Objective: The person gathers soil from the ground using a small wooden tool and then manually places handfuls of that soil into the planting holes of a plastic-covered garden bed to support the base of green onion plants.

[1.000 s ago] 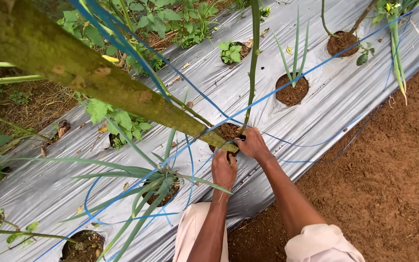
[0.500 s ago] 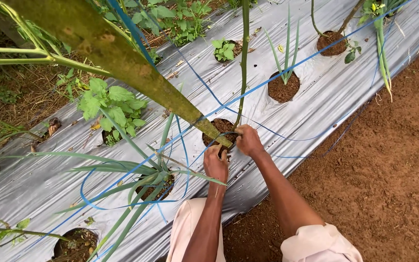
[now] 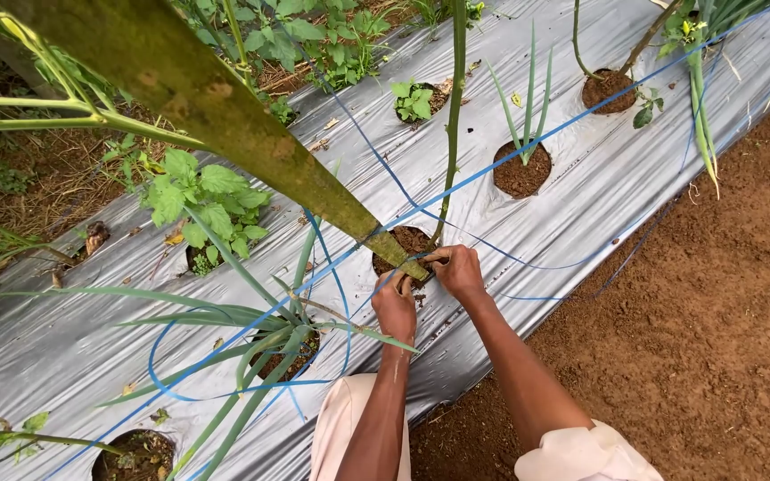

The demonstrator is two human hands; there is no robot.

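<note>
Both your arms reach forward and down, side by side. Your left hand (image 3: 395,305) is curled into a loose fist. Your right hand (image 3: 456,269) sits just beside it, fingers (image 3: 436,257) bent and pinched together.

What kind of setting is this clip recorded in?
Most likely an outdoor vegetable plot: a raised bed under silver plastic mulch, onion-like seedlings growing from round soil holes, and bare reddish soil beside it. Both hands, left hand and right hand, work at one hole.
</note>
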